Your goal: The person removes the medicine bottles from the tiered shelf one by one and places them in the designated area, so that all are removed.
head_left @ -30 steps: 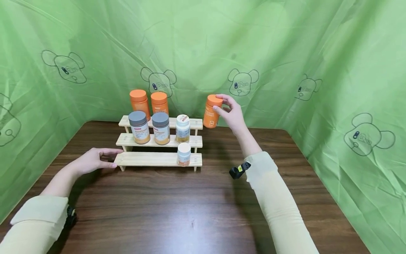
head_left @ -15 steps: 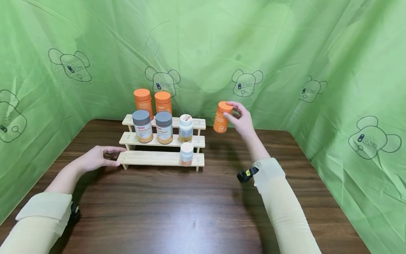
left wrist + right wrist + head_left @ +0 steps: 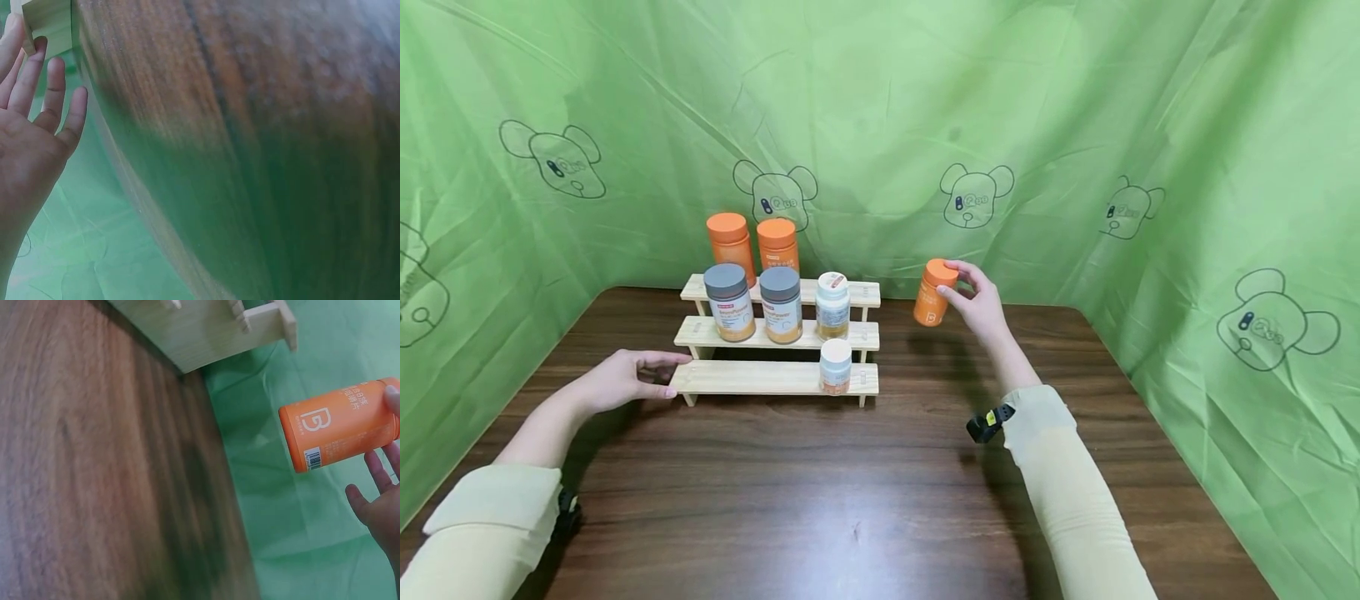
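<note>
- right hand (image 3: 979,304) pinching an orange bottle (image 3: 930,300) up by its cap, thumb on the near side, fingers on the far side; narrow grip, other fingers loose
- that bottle sits just left of the right hand, tilted, cap toward the palm, base held above the table (image 3: 850,475), apart from the rack
- left hand (image 3: 613,382) grips the near end of a three-step wooden rack (image 3: 752,377), thumb at the front corner of the lowest step, a finger at the back corner; remaining fingers spread
- ahead and right of the left hand, top step: two more orange bottles (image 3: 730,246)
- middle step, below those: two grey-lidded jars (image 3: 730,304), then a white-capped bottle (image 3: 832,307) nearer the right hand
- lowest step: small white bottle (image 3: 835,367) at the end away from the left hand
- green cloth (image 3: 880,108) behind both hands, bear-like outlines on it
</note>
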Available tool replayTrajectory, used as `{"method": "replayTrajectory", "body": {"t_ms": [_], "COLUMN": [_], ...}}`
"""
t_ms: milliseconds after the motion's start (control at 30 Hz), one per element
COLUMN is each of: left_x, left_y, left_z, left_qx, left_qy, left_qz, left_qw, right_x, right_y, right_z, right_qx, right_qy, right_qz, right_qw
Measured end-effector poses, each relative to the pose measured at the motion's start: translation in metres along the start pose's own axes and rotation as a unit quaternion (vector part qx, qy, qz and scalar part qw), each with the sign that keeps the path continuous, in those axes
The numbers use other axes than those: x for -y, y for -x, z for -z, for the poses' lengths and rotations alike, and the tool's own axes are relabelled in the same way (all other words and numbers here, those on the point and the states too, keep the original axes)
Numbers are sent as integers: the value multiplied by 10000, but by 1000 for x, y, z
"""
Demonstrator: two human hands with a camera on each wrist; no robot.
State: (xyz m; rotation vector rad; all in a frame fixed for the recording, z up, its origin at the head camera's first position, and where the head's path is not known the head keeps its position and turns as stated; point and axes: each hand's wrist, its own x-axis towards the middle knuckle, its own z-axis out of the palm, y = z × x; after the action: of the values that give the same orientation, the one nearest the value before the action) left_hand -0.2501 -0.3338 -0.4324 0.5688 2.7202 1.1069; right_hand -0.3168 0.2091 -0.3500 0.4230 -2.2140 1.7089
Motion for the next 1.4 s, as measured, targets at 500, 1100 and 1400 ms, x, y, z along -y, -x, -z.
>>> {"method": "replayTrajectory", "body": {"t_ms": [500, 1100, 1400], "left_x": [-1, 1, -1], "left_y": [2, 2, 0], "left_z": [-1, -1, 1], "left_qx": [-22, -8, -20], "left_qy": [-222, -256, -192], "left_qz": [9, 88, 60], "left_qw": [9998, 9996, 9998], "right_x": [-34, -56, -57], "right_y": [11, 12, 12], "right_z": [-1, -14, -13], "right_qx": [-112, -144, -63], "right_qy": [263, 13, 132], "right_qz": [-312, -524, -552], "right_qw": [9991, 9985, 9984]}}
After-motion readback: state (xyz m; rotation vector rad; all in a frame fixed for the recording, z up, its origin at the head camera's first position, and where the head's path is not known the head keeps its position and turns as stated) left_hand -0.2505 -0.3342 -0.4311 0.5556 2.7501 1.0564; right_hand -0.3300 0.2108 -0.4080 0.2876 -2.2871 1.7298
